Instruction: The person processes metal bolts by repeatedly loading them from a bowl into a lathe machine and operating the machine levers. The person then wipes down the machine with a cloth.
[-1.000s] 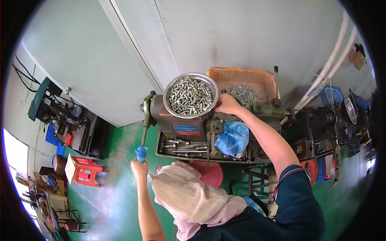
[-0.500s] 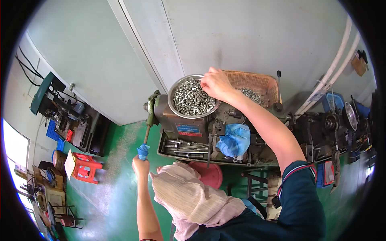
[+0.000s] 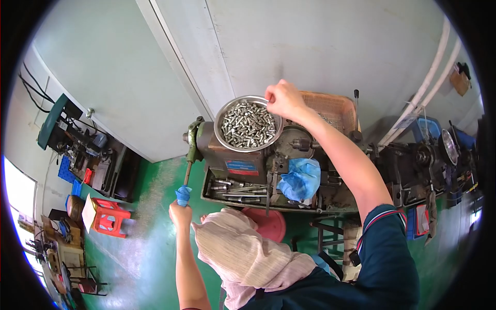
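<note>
My left hand (image 3: pixel 180 215) is closed round the blue-wrapped handle of a lever (image 3: pixel 183 195) on the left end of a bench machine (image 3: pixel 222 155). A round metal bowl (image 3: pixel 221 140) full of small silvery metal parts (image 3: pixel 248 124) rests on top of the machine. Just above the bowl's right rim is my right hand (image 3: pixel 285 99), its fingers pinched together. Whatever is between those fingertips is too small to make out. A crumpled blue cloth or plastic (image 3: pixel 300 180) covers part of the machine's middle.
Behind my right forearm stands an orange-brown basket (image 3: pixel 330 101) with more small parts. Metal tools (image 3: pixel 240 194) lie in the machine's front tray. A red stool (image 3: pixel 111 217) is on the green floor to the left; another machine (image 3: pixel 421 165) stands at right.
My right hand has moved from over the parts in the bowl to its right rim, rightward and slightly up. My left hand stays on the lever.
</note>
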`<action>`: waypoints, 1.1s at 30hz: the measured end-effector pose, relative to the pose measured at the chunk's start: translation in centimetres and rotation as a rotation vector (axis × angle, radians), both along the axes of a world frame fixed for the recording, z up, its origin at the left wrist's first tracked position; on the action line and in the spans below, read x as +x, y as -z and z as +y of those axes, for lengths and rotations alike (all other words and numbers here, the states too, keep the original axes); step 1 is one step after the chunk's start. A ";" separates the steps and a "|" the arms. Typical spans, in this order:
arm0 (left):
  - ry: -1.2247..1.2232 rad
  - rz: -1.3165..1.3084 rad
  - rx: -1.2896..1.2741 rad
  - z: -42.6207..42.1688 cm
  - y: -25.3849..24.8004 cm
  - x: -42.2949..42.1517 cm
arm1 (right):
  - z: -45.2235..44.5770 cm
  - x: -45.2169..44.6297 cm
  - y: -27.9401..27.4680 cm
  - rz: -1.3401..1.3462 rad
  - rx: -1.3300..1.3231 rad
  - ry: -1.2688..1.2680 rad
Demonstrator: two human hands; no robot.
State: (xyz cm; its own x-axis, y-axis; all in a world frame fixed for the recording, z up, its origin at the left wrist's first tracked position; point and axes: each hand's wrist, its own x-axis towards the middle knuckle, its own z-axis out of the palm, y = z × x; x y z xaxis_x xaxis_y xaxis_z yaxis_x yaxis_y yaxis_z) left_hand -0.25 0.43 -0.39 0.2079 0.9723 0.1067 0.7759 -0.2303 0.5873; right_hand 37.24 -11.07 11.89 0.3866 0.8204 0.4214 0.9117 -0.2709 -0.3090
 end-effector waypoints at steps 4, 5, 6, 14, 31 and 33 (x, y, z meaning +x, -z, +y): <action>0.003 -0.030 0.013 -0.1 -0.2 0.1 | -2.7 2.2 1.7 -0.003 0.085 0.160; -0.004 -0.026 -0.002 -0.2 -0.4 0.2 | -3.2 2.5 3.1 0.084 0.066 0.164; -0.013 -0.020 -0.015 -0.2 -0.5 0.2 | -3.5 2.5 4.4 0.172 0.049 0.165; 0.028 -0.004 0.026 0.4 0.4 -0.3 | -4.3 -0.1 9.7 0.610 -0.173 0.058; 0.012 0.059 0.069 1.5 0.1 -0.8 | -3.5 0.0 11.3 0.678 -0.090 -0.009; 0.014 0.099 0.067 3.1 0.0 -1.4 | -3.4 0.2 11.8 0.684 -0.087 -0.007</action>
